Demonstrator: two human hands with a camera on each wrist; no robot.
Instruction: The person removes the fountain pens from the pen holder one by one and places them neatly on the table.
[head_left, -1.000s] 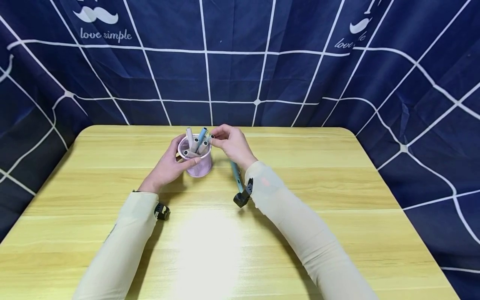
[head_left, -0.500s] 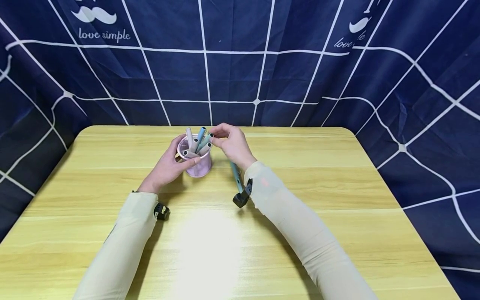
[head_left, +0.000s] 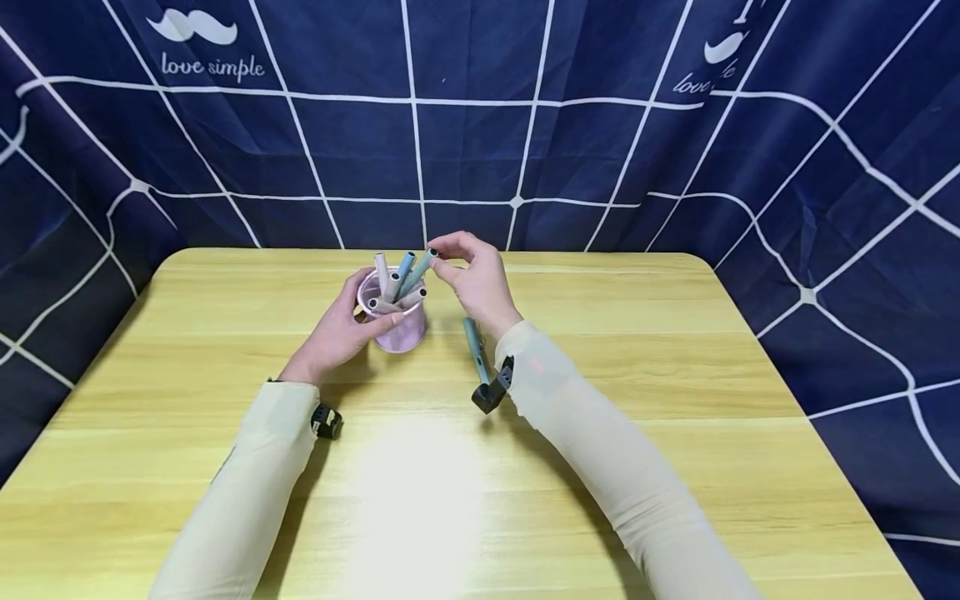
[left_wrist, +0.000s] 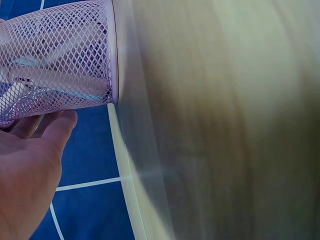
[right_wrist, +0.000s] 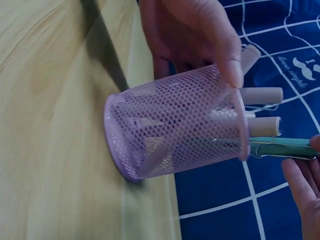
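Two hands: both are at work on the pink mesh cup [head_left: 402,335], with sleeves [head_left: 232,500] down to the wrists.
Left hand [head_left: 333,337]: holds the cup from its side, thumb over the rim.
Right hand [head_left: 483,283]: pinches the upper end of a green pen [head_left: 417,275] between thumb and fingers.
Green pen: leans toward the right hand, lower part inside the cup.
Mesh cup: on the worktop [head_left: 637,375], near its far edge.
Other contents: a blue pen [head_left: 406,267] and four pale pens [head_left: 381,268], tilted various ways.
Loose teal pen [head_left: 476,350]: lies on the worktop beside the right wrist.
Backdrop: navy cloth [head_left: 480,150] with white lines.
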